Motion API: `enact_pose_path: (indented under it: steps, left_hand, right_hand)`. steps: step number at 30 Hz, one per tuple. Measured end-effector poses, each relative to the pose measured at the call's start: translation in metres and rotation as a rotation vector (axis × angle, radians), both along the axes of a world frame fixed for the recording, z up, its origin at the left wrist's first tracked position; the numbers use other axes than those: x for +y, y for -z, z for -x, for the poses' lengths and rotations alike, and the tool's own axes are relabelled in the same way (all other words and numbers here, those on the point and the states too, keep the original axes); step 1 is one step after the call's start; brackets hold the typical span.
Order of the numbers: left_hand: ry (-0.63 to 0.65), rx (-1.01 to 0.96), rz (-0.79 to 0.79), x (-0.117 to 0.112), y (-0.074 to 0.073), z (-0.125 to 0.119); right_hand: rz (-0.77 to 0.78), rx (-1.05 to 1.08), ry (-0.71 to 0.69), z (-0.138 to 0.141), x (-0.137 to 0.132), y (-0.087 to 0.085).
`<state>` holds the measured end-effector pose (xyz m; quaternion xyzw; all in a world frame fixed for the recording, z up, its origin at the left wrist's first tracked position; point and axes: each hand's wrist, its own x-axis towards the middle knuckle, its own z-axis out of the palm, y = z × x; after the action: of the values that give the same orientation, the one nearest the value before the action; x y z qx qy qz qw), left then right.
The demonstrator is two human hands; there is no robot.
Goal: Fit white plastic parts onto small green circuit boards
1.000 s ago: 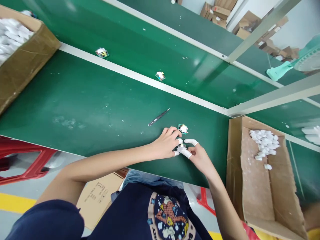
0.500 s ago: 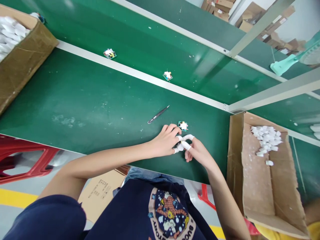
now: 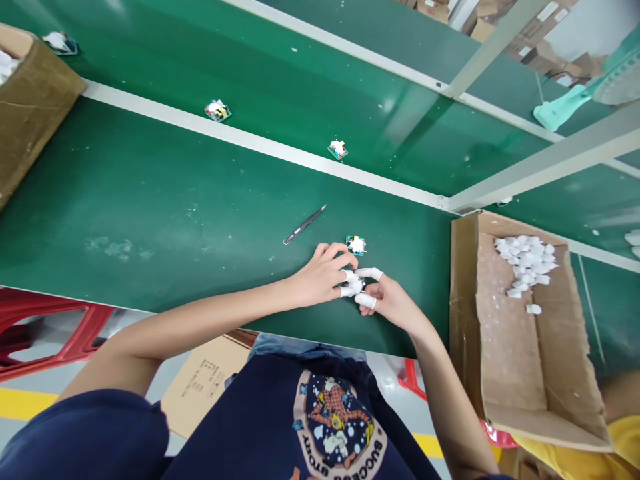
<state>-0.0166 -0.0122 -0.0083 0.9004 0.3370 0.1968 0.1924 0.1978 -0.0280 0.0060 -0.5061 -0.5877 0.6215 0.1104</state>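
In the head view, my left hand [image 3: 325, 275] pinches a small circuit board [image 3: 361, 285] between white-covered thumb and finger. Most of that board is hidden by the fingers. From the other side, my right hand [image 3: 393, 300] meets it, with white-covered index finger and thumb bent around its edges; exact contact is hard to see. Just beyond my left fingers lies another circuit board [image 3: 356, 245] with a white top. Black tweezers [image 3: 305, 225] rest on the green bench [image 3: 215, 207], farther up and to the left.
A cardboard box [image 3: 515, 360] with several white pieces [image 3: 527, 260] stands on the right, another box [image 3: 40, 100] at the upper left. Past the pale rail [image 3: 265, 150] lie more circuit boards [image 3: 218, 110]. A teal fan [image 3: 565, 107] and a person's yellow sleeve [image 3: 625, 440] show at right.
My right thumb and index finger have spread apart around the board, where they were close together before. My left hand keeps its pinch. The whole view has shifted slightly.
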Motion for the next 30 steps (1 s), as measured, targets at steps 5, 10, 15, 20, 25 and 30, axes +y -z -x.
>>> enact_pose_path:
  steps: [5, 10, 15, 20, 25, 30]
  left_hand:
    - [-0.047, -0.012, 0.101, 0.006, -0.002, 0.002]
    - [0.004, 0.052, 0.176, 0.012, -0.006, 0.007]
    - [-0.009, 0.035, 0.133, 0.006, 0.000, 0.002]
    - [-0.035, 0.021, 0.101, 0.004, 0.003, 0.001]
    - [-0.004, 0.046, 0.055, 0.006, 0.003, 0.003]
    - [-0.021, 0.052, 0.058, 0.005, 0.003, 0.002]
  right_hand:
    - [-0.063, -0.143, 0.034, 0.004, -0.003, 0.004]
    - [-0.183, -0.175, 0.023, 0.004, -0.009, 0.010]
    - [-0.259, -0.239, 0.024, 0.005, -0.012, 0.006]
    - [-0.148, -0.238, 0.015, 0.009, -0.006, 0.004]
    - [-0.216, -0.426, 0.024, 0.018, -0.006, 0.004]
    - [-0.130, -0.320, 0.002, 0.018, -0.001, -0.005]
